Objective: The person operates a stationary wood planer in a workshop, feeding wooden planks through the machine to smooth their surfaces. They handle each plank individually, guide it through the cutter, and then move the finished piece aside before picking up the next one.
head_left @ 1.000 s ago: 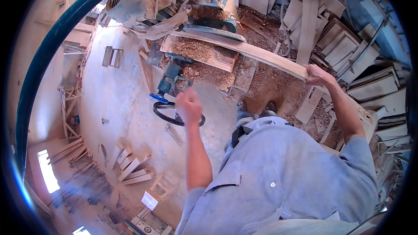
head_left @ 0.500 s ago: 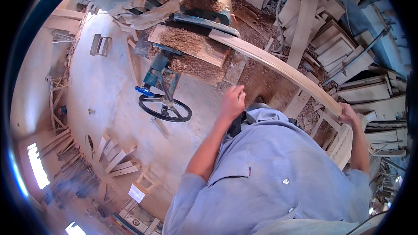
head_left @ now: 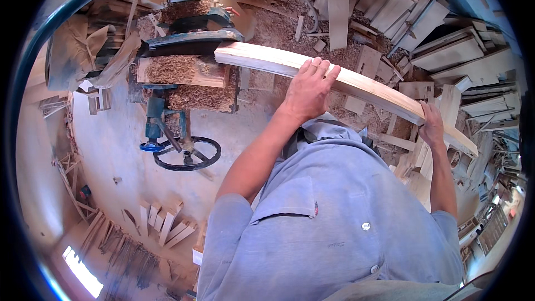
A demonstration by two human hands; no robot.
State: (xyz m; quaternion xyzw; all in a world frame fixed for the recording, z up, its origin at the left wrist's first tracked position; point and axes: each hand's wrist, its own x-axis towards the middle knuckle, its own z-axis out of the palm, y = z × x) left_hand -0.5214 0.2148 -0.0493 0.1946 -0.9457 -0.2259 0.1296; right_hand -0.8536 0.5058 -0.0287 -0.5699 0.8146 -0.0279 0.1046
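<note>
A long pale wooden beam (head_left: pixel 384 93) crosses in front of my body. Its far left end meets the edge of a machine with a blue-green guard (head_left: pixel 195 35), and the other end slopes down to the right. My left hand (head_left: pixel 312 90) lies over the beam around its middle, fingers curled across the upper face; the thumb is hidden. Farther along, my right hand (head_left: pixel 431 127) grips the beam near its right end, which sticks out past the fingers. Wood shavings (head_left: pixel 181 71) cover the machine's bed just left of the beam's end.
Below the machine bed is a black handwheel (head_left: pixel 188 157) with a small blue knob (head_left: pixel 151 146). Boards (head_left: pixel 337 8) and offcuts lie among shavings at the far right. Stacked planks (head_left: pixel 451 50) fill the right side. Short timber pieces (head_left: pixel 167 224) stand at the lower left.
My left hand has gone from free in the air onto the beam. The view has shifted, with the machine now farther left, and more of the beam's end shows beyond my right hand.
</note>
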